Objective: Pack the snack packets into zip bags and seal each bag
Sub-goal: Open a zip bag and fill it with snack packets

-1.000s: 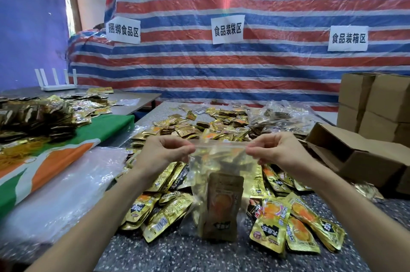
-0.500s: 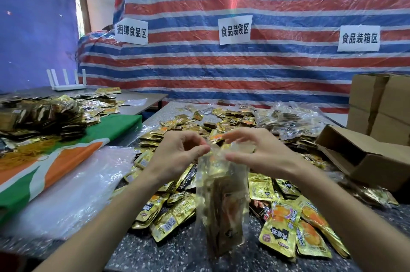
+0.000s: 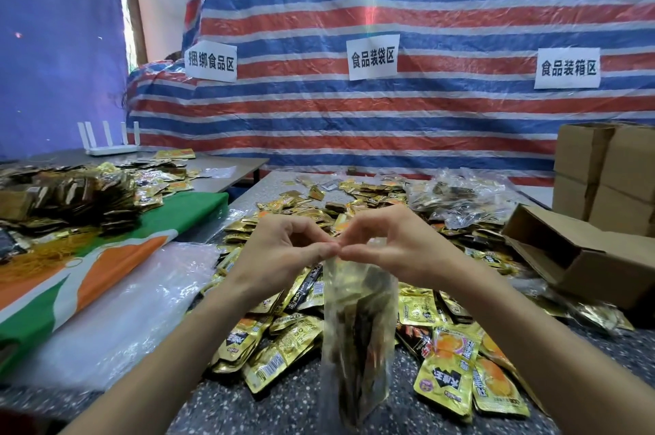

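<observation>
The bag point(image 3: 358, 328), clear and part filled, is held upright near the middle of the scene, above the packets point(image 3: 447, 363) strewn loose on the desk point(image 3: 297, 402). Whether its blurred bottom touches the desk cannot be told. Its top edge is pinched at one spot by both hands: the left hand point(image 3: 283, 252) and the right hand point(image 3: 397, 252) are each closed on the zip strip between thumb and forefinger, with the fingertips meeting. The step is judged to be the pressing of the seal. How much of the zip is already closed cannot be determined, as the strip is largely hidden by the fingers. Several faults are considered possible. If the pinch is run outward unevenly, a stretch of zip may be left open, most likely at a corner, and contents may be lost later. If the two tracks are misaligned where pinched, a false closure may result. A packet standing high inside could be caught in the strip and the seal blocked. As the load is carried by the thin top edge alone, the film may slip from the fingers and the bag may drop among the unpacked stock. Trapped air is also noted as a likely cause of reopening.
</observation>
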Demonstrator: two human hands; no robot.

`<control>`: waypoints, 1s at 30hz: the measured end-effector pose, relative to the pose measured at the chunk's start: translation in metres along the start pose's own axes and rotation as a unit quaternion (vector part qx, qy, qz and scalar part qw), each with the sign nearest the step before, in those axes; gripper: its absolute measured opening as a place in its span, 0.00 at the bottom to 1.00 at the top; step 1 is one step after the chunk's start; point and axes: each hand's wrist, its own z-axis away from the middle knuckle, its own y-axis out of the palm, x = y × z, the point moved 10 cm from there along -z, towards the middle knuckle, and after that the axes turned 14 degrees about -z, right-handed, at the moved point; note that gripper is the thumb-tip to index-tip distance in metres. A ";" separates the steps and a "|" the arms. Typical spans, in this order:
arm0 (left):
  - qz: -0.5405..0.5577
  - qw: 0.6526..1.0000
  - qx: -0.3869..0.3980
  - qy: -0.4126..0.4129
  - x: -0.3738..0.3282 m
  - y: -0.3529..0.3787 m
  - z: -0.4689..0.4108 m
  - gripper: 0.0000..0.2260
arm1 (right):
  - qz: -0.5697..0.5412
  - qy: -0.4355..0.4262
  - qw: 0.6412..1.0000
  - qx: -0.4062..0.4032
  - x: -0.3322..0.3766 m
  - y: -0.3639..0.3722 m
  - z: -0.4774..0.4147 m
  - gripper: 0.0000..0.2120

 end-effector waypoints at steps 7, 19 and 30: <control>-0.091 0.995 0.014 0.044 -0.035 0.005 -0.006 0.03 | 0.034 -0.026 0.998 -0.036 0.010 -0.017 0.006 0.05; -0.050 0.998 0.028 0.029 -0.041 0.007 -0.004 0.03 | 0.002 -0.011 0.999 -0.035 0.013 -0.021 0.017 0.05; -0.033 0.999 0.018 0.006 -0.028 0.007 -0.010 0.06 | 0.035 0.042 0.998 -0.021 0.000 -0.024 0.018 0.03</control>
